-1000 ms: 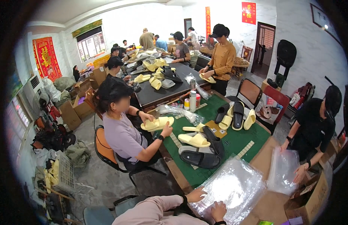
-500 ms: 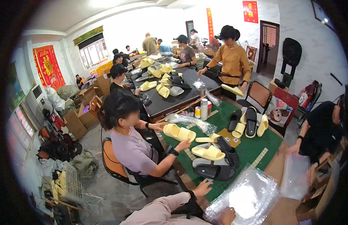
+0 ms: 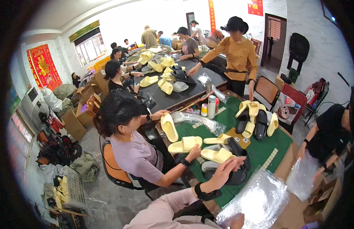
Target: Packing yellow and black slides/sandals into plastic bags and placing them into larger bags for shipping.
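My left hand (image 3: 227,170), in a pink sleeve with a dark wristband, is stretched out open over a black slipper (image 3: 240,176), its fingertips close to a pair of pale yellow slippers (image 3: 217,154). At the bottom edge, my right hand (image 3: 236,221) grips the near edge of a clear plastic bag (image 3: 259,198) lying on the table. The slippers lie on a green mat (image 3: 264,152).
To my left a seated person in a lilac top (image 3: 135,156) holds a yellow slipper (image 3: 184,145) in each hand. A standing person in mustard (image 3: 240,55) is at the far side. At right, a person in black (image 3: 329,133) handles another bag. Bottles (image 3: 211,107) stand beyond the mat.
My left hand has come off the plastic bag and stretched forward to the slippers. The view has shifted closer to the table. My right hand stays at the bag's edge.
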Action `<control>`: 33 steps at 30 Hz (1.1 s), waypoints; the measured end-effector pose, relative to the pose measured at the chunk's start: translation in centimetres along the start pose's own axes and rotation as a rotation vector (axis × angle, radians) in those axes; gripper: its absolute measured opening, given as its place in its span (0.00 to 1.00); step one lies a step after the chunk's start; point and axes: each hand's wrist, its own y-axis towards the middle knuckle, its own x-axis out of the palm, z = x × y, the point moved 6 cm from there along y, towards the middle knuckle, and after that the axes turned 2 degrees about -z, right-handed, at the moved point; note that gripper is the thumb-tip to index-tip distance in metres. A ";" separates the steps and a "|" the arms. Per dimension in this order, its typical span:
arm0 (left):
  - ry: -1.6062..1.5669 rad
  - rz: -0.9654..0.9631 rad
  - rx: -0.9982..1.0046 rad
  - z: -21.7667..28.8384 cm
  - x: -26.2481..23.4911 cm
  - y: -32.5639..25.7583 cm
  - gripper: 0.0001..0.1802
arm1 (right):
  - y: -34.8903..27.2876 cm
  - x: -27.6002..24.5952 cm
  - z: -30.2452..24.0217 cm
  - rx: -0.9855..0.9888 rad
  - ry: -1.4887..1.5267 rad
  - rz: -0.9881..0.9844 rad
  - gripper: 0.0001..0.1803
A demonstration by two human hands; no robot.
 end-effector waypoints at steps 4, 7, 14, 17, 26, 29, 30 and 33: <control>-0.295 -0.447 0.705 16.7 6.8 -4.4 0.23 | -0.1 2.1 2.1 -0.051 -0.047 0.253 0.23; -0.598 -0.761 1.002 20.9 8.5 -8.4 0.18 | 0.3 2.3 2.9 -0.027 0.036 0.187 0.27; -0.959 -0.475 0.882 22.9 14.7 -11.4 0.25 | 1.0 2.4 2.9 0.031 0.052 0.025 0.37; -0.966 -0.471 0.865 23.1 14.9 -11.7 0.25 | 0.7 2.3 2.7 0.047 0.062 0.033 0.38; -0.974 -0.513 0.833 22.7 16.0 -13.4 0.25 | 0.3 2.8 3.8 0.032 0.093 0.024 0.37; -0.973 -0.514 0.827 20.9 17.6 -15.6 0.25 | 0.3 2.5 3.1 0.030 0.099 0.011 0.37; -0.973 -0.520 0.826 23.0 15.8 -13.8 0.25 | 0.3 2.5 3.2 0.029 0.100 0.014 0.37; -0.973 -0.537 0.821 22.5 16.4 -14.5 0.25 | 0.5 2.9 3.6 0.044 0.116 0.000 0.38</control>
